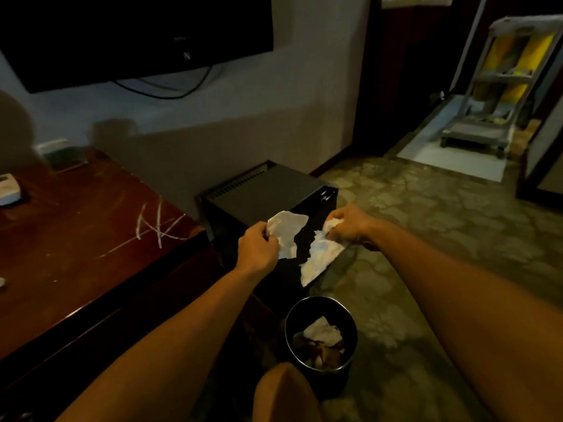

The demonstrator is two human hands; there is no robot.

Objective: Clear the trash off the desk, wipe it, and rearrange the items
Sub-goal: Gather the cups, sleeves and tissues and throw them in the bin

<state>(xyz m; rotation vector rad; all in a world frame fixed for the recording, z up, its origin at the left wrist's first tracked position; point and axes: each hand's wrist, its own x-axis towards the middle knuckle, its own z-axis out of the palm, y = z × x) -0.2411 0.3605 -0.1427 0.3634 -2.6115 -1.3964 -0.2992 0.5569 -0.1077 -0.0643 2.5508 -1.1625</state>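
Both my arms reach out to the right of the dark red wooden desk [76, 226]. My left hand [257, 249] pinches one torn piece of white paper [288, 231]. My right hand [350, 223] grips the other torn piece [320, 260], which hangs down to the left. The two pieces are apart, in the air in front of a black box-shaped cabinet [265, 187]. Below them on the floor stands a round black trash bin [321, 336] with crumpled white paper and brownish scraps inside.
On the desk's far left lie a small white device [9, 190] and a greenish holder [62, 155] by the wall. A dark TV [134, 35] hangs above. Patterned carpet [426, 226] stretches right toward a doorway with a cleaning cart [499, 86]. My knee [283, 391] is near the bin.
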